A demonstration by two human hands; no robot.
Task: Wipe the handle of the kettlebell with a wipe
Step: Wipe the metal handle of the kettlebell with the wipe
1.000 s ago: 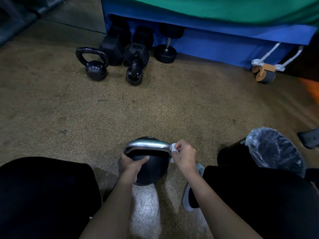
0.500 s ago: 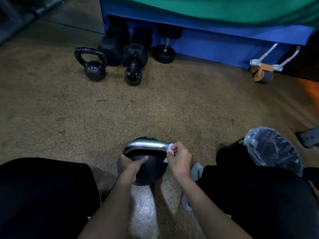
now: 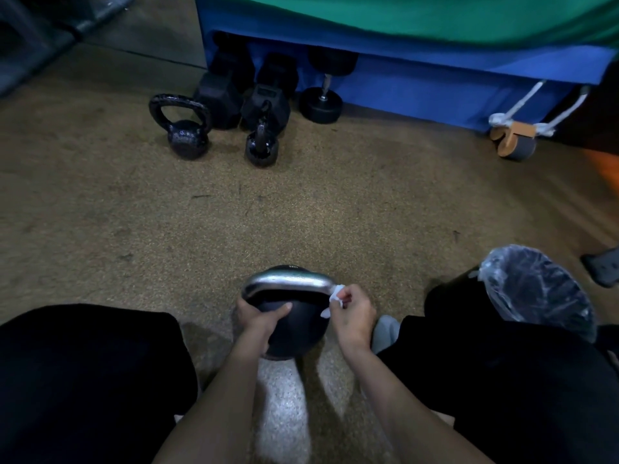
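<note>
Noting little change: right hand [image 3: 351, 313], grip pinching the wipe [image 3: 336, 294], stays at the right bend of the handle [image 3: 288, 283], slipped slightly lower. The kettlebell [image 3: 298, 329] sits on the floor [image 3: 301, 212], the left hand [image 3: 261, 316] grip curled round it. Top bar probably still needs wiping.

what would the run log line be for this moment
step: handle wipe | left hand: holds kettlebell body | right hand: pinches wipe at handle's right end

Black trousers [image 3: 87, 380] cover both legs; the forearms [image 3: 214, 396] are bare; perhaps a pale grey shoe [image 3: 385, 333].
</note>
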